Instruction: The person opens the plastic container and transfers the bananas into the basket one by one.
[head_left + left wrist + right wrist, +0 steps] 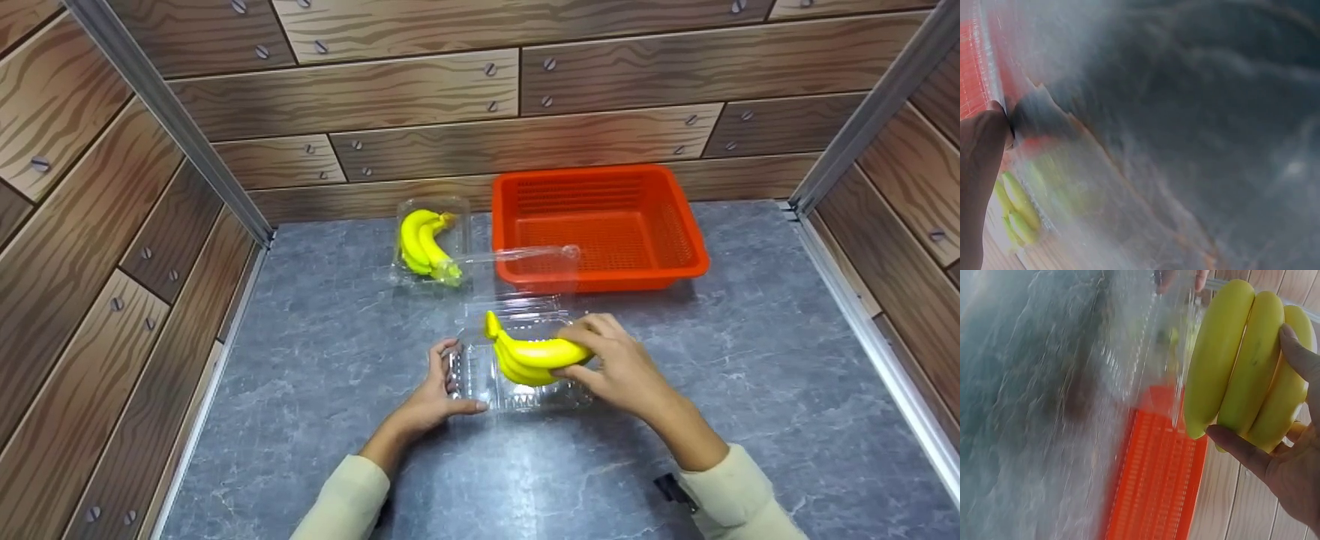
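Yellow bananas (536,358): right hand (619,367) holds them above open clear box (480,373), centre | left hand (430,396), wide, grips box's nine-o'clock end | other bunch (412,241) boxed at eleven o'clock; this one seemingly not yet

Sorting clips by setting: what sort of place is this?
Probably a staged work booth: a grey marbled work surface, wood-patterned panels closing in the left, back and right, and a metal post at the back-left corner.

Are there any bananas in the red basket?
No, the right hand holds one bunch above an open box, and the other bunch sits in another box left of the basket.
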### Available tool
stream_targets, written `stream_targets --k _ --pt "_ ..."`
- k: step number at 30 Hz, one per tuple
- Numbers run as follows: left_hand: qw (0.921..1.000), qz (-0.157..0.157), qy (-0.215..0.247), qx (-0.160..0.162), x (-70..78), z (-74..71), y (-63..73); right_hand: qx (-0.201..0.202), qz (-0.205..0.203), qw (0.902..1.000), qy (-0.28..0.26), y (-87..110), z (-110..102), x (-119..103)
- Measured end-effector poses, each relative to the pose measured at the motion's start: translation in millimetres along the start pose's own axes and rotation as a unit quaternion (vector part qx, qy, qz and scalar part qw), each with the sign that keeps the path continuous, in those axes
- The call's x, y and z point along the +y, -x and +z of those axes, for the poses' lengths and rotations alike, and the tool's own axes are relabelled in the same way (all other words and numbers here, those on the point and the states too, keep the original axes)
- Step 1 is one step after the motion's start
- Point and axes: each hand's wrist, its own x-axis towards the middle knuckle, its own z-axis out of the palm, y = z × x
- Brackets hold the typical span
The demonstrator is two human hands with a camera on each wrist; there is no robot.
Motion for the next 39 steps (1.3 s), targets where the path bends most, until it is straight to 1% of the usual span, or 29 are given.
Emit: stream_targets --k 8,16,20,24,27,31,33,36,39 --pt "1.0000 0.003 0.004 0.001 0.5 0.6 0.8 0.031 0.032 0.9990 -0.006 15.8 -16.5 24.0" --pt "1.0000 0.001 0.005 -0.001 -0.2 0.7 -0.6 0.067 0.043 0.9968 0.001 28.8 -31.2 48.8" --pt "1.0000 0.000 0.006 -0.002 -0.6 -0.1 -0.5 0.085 0.049 0.9952 0.000 32.6 -36.8 62.1" --pt "1.0000 -0.003 0.002 -0.002 -1.3 -0.5 0.1 0.101 0.063 0.9929 -0.009 34.9 -44.0 76.3" --pt "1.0000 -0.005 -0.001 -0.002 -1.2 -0.3 0.3 0.106 0.071 0.9914 -0.027 35.1 -52.1 83.7" --pt "1.0000 0.001 0.001 -0.005 -0.8 0.2 -0.2 0.114 0.069 0.9898 -0.050 33.8 -64.7 89.8" --pt "1.0000 0.002 0.003 -0.005 -0.7 0.2 -0.5 0.120 0.075 0.9886 -0.051 32.2 -71.2 91.5" --pt "1.0000 0.003 0.003 -0.003 -0.4 0.0 -0.2 0.135 0.095 0.9851 -0.048 27.1 -79.2 92.5" --pt "1.0000 0.003 0.003 0.000 0.6 1.1 0.0 0.158 0.112 0.9804 -0.036 19.3 -86.0 93.2"
